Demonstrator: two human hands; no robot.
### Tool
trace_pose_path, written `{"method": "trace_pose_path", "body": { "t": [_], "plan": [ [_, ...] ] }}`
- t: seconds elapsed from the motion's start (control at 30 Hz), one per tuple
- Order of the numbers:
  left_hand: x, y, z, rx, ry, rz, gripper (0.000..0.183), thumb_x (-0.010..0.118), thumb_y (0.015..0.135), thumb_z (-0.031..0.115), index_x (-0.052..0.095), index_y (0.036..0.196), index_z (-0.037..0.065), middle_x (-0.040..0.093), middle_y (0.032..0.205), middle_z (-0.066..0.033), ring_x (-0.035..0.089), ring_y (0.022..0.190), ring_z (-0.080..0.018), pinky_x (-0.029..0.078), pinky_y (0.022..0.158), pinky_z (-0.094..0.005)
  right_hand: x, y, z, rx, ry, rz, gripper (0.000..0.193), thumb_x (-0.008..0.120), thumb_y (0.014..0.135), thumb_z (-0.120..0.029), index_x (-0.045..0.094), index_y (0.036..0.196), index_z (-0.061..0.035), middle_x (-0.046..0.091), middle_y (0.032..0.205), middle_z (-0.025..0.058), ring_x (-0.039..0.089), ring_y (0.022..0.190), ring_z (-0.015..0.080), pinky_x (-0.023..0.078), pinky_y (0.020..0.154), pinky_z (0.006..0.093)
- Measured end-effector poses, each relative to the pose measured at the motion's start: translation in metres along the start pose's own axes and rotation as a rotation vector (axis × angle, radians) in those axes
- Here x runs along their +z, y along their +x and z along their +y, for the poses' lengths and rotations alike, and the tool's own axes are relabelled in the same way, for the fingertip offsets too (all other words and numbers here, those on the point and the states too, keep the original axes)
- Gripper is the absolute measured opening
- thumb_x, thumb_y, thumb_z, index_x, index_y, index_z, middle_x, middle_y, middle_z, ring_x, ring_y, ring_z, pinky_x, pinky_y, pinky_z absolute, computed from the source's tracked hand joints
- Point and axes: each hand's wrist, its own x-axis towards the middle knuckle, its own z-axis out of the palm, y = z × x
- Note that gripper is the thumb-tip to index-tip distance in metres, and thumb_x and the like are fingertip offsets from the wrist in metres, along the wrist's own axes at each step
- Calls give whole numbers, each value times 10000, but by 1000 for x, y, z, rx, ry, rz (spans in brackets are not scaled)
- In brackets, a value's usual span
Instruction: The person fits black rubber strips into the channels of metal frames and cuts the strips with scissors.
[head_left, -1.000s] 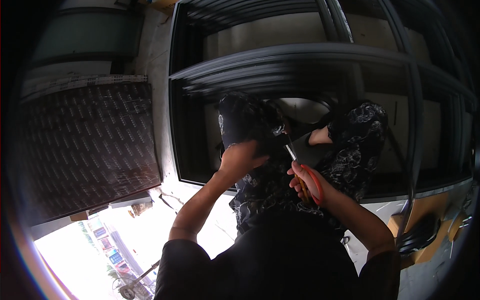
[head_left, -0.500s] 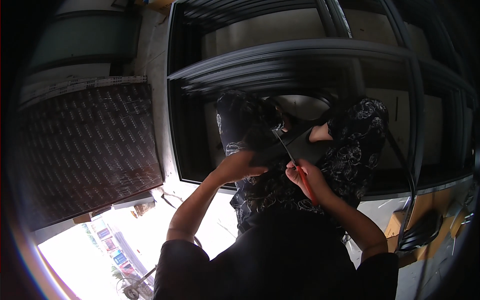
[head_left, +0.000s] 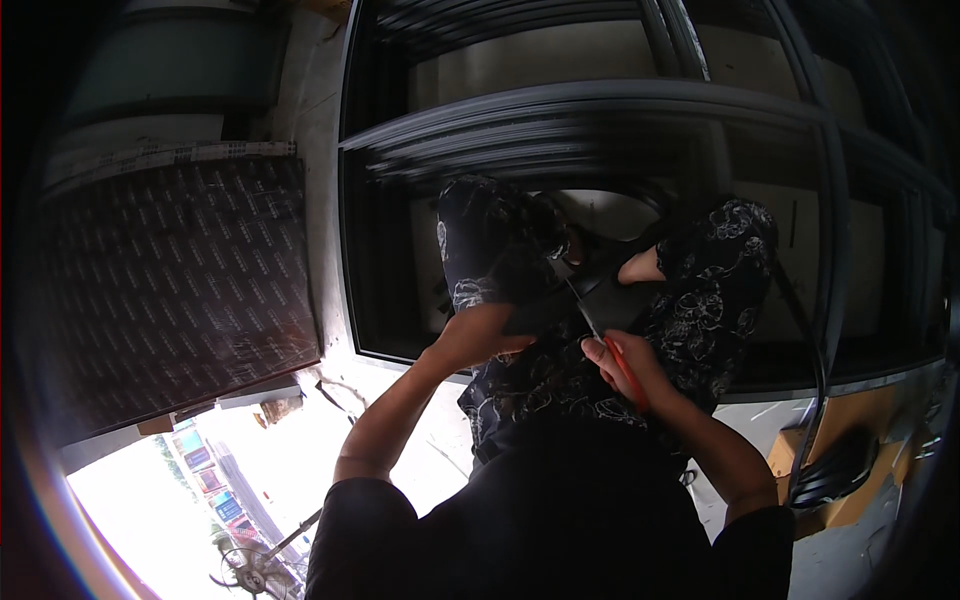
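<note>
Fingers [head_left: 592, 349] of the right hand [head_left: 626, 362] were curled round the red handles of a pair of scissors [head_left: 591, 322], whose narrow blades pointed up and to the left, away from the body. Left of them, the left hand [head_left: 476, 333] held one end of a black strip [head_left: 543, 311], its thumb reaching rightward along the lower edge; its other fingers were hidden, so their exact set could not be told. The strip ran from that hand across the lap, between the knees, and the blades crossed over it; whether they touched it could not be told.

Around the hands spread black trousers [head_left: 705, 300] with a pale flower pattern, and a bare ankle [head_left: 643, 266] showed just beyond the scissors, beside the right knee. Past the knees lay a dark metal frame [head_left: 600, 92], its long bars bending across the view. To the right was a cardboard box [head_left: 866, 405], with a black coil [head_left: 842, 468] beside it. Well to the left lay a big flat pack [head_left: 190, 280] in dark printed wrapping. Beyond its lower edge, against bright daylight, stood a fan [head_left: 252, 572].
</note>
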Motion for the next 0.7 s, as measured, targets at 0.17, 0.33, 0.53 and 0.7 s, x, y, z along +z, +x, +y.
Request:
{"method": "trace_pose_path", "body": {
  "t": [0.17,0.33,0.53,0.7],
  "plan": [
    [4,0,-2,10,-42,0,388,685,849,442,670,995,82,708,807,-69,693,762,-196,522,675,-315,2,-2,8,-70,-32,39,453,621,933,-424,434,669,-107,441,525,-26,420,447,60,351,436,232],
    [5,-1,-3,5,-80,7,369,679,849,430,664,1010,99,707,791,-46,694,754,-183,521,673,-313,1,-1,-1,35,0,20,426,598,946,-427,507,716,-80,494,577,-13,479,510,69,408,507,230],
    [1,0,-5,32,-49,-51,455,714,829,404,643,1141,81,711,868,-94,698,788,-217,534,726,-351,-3,16,10,-79,-46,6,457,578,937,-492,578,785,-61,538,610,-2,526,545,82,440,543,231],
    [4,-2,-9,71,18,90,393,678,836,455,663,1028,112,702,838,-67,687,811,-231,525,704,-350,-5,13,13,-13,-55,-26,440,582,940,-480,585,786,-68,493,543,-17,454,430,71,365,418,222]
  ]
}}
